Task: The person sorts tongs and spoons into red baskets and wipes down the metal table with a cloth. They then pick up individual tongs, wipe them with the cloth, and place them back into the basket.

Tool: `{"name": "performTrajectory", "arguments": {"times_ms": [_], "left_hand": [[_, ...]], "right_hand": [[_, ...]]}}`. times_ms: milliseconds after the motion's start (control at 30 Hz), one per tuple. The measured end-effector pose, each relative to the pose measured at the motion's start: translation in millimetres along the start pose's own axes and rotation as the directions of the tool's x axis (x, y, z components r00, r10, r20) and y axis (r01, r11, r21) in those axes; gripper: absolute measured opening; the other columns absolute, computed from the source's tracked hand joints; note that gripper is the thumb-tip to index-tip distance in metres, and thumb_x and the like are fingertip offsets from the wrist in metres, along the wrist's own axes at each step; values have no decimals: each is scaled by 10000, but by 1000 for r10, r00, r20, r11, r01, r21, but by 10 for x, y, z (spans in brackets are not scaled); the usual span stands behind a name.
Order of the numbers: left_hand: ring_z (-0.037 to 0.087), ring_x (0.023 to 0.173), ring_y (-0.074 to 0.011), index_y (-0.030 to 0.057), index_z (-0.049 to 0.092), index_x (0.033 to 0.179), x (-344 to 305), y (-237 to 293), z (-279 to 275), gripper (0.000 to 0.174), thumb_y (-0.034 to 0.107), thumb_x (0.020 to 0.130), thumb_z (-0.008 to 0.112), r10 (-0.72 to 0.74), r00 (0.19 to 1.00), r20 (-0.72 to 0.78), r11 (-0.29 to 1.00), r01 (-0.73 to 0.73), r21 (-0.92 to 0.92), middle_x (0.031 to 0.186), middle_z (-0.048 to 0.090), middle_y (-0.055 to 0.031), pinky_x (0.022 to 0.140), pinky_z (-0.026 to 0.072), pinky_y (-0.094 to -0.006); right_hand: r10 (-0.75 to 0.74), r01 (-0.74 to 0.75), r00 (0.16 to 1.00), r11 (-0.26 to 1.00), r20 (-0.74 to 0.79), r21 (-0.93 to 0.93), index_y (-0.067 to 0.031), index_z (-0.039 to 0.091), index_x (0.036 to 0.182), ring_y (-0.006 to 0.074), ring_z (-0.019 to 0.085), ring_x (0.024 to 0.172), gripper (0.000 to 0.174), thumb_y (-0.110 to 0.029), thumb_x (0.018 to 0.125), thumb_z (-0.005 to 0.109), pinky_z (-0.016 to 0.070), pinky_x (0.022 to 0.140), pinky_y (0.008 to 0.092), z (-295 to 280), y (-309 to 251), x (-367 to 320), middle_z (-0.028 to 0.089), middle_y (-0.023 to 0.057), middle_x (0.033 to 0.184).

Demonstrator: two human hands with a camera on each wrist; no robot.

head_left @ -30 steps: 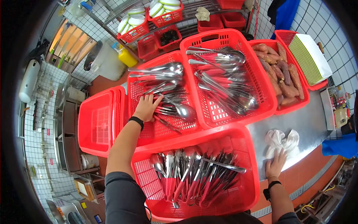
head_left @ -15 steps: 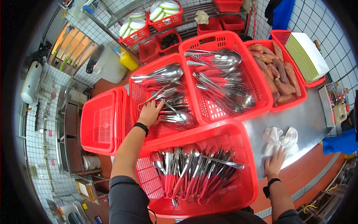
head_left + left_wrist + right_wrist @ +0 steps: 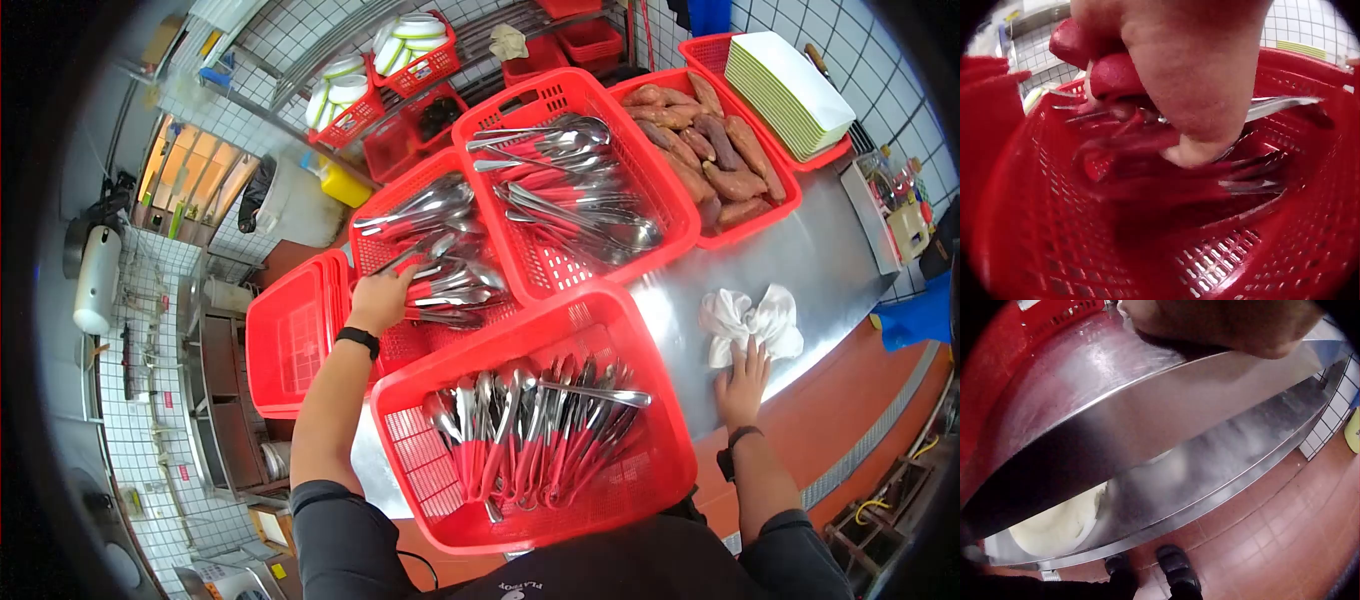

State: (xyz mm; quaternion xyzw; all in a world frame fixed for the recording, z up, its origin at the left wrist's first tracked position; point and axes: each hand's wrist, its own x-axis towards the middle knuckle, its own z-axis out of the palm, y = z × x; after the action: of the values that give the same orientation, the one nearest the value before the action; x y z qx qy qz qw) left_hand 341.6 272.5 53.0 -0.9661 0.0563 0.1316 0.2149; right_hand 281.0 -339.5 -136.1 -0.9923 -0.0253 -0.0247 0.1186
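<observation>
My left hand (image 3: 380, 303) reaches into the left perforated red basket (image 3: 400, 345), among red-handled metal utensils (image 3: 455, 285). Seen from the left wrist, the hand (image 3: 1191, 69) has bent fingers around red handles (image 3: 1113, 75), the thumb low beside them; motion blurs the handles below. My right hand (image 3: 742, 390) lies with extended fingers on the metal table, fingertips at the lower edge of a crumpled white cloth (image 3: 750, 318). Only part of this hand (image 3: 1229, 325) shows in the right wrist view, above the table edge.
A front red basket (image 3: 560, 535) holds many red-handled utensils; another utensil basket (image 3: 685, 225) stands behind it. Sweet potatoes (image 3: 735, 182) fill a basket at the back right, beside stacked trays (image 3: 790, 95). Stacked empty red baskets (image 3: 290, 340) stand at left.
The head view has shifted. In the left basket, the large spoon and neighbouring utensils have moved beside my left hand, which stays among them. My right hand remains by the cloth.
</observation>
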Motion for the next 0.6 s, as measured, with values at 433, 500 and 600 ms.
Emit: {"name": "performTrajectory", "arguments": {"times_ms": [433,500,600], "left_hand": [[679,949,-311,268,408,1455,-610,-126,-1453,831,185,703,753,-254,963,-89,964,245,-101,1082,685,-78,759,557,-443],[676,952,-319,272,396,1462,-619,-87,-1680,849,177,699,755,-279,950,-144,957,262,-122,1076,685,-89,759,555,-449],[667,969,-343,280,382,1469,-411,21,-1923,858,184,706,760,-288,935,-205,952,257,-166,1129,679,-108,771,549,-466]], "right_hand": [[20,-17,999,997,-39,74,-151,527,1362,352,231,1464,576,-221,795,599,163,1185,570,-39,46,3,330,114,1555],[6,-1,998,997,-59,80,-154,529,1361,354,237,1462,580,-222,789,595,164,1184,570,-34,58,-7,336,114,1553],[9,-3,997,997,-77,80,-166,533,1358,354,249,1458,581,-225,783,592,164,1184,570,29,94,-4,342,113,1550]]}}
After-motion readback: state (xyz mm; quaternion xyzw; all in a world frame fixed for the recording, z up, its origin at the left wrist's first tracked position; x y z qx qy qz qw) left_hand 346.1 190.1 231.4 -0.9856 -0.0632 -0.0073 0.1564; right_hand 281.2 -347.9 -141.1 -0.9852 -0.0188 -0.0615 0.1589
